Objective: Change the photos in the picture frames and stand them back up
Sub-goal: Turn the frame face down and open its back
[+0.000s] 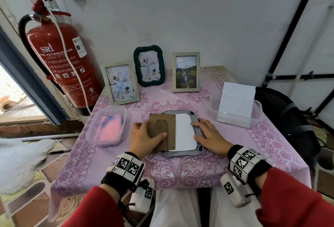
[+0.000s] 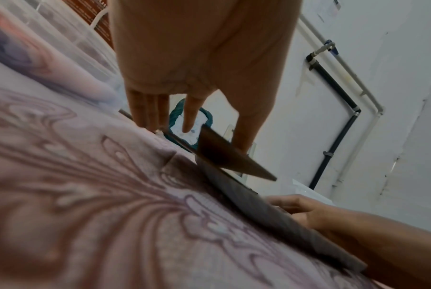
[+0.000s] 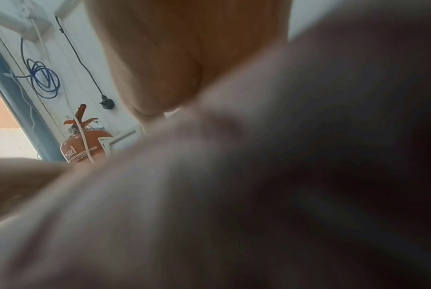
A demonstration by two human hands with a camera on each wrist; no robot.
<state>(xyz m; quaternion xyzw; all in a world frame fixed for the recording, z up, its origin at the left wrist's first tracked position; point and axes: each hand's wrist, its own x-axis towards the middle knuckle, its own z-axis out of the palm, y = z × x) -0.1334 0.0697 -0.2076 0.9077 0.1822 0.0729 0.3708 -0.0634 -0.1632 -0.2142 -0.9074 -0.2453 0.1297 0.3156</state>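
Note:
A grey picture frame point(image 1: 197, 151) lies face down in the middle of the table. Its brown backing board point(image 1: 170, 127), with the stand leg point(image 1: 160, 127) on it, sits shifted to the left, baring the white back of a photo point(image 1: 184, 132). My left hand point(image 1: 144, 136) holds the board, fingers over its left edge and thumb on the stand leg. My right hand point(image 1: 207, 133) lies with spread fingers on the frame's right edge. In the left wrist view the stand leg point(image 2: 231, 162) tilts up under the left hand point(image 2: 184, 115). Three photo frames stand at the back: pale point(image 1: 104, 80), green point(image 1: 136, 64), pale point(image 1: 174, 72).
A clear tub with a pink cloth point(image 1: 108, 129) sits just left of my left hand. Another clear tub holding white photo paper point(image 1: 236, 100) stands at the right. A red fire extinguisher point(image 1: 59, 64) hangs on the wall left of the table. The right wrist view is mostly blurred.

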